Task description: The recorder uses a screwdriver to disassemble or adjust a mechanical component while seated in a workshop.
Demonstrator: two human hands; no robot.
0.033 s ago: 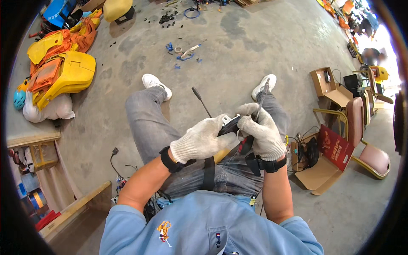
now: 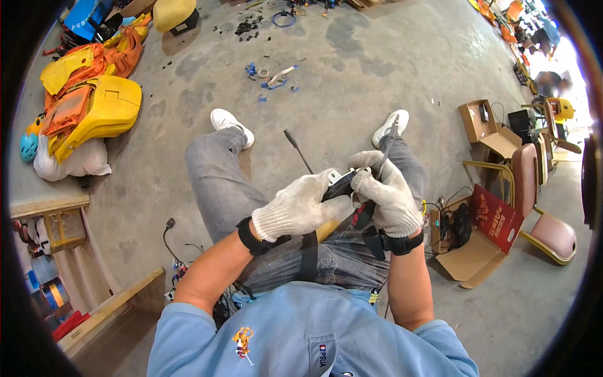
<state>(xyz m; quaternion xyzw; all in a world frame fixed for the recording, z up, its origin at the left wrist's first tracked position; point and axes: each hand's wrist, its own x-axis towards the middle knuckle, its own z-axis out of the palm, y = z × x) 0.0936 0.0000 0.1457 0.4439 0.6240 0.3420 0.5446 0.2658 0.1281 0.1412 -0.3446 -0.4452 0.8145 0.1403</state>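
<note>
My left hand (image 2: 300, 204), in a white knit glove, is closed around a dark part (image 2: 341, 187) with a small pale metal bracket (image 2: 333, 178). My right hand (image 2: 388, 198), gloved too, grips a long slim metal tool (image 2: 389, 143) pointing up, its fingertips pinched at the part's right end. Something red and black (image 2: 362, 215) shows below my right fingers; its shape is partly hidden. A thin rod with a black grip (image 2: 290, 138) rises behind my left hand. Both hands are above my lap, between my legs in grey jeans.
Orange and yellow plastic shells (image 2: 107, 110) are piled at left above a wooden-framed opening (image 2: 110, 295). Loose small parts and blue bits (image 2: 279, 83) lie ahead. Open cardboard boxes (image 2: 477, 132), a red carton (image 2: 493, 217) and padded chairs (image 2: 546, 242) stand at right. Cables (image 2: 173, 245) lie beside my left leg.
</note>
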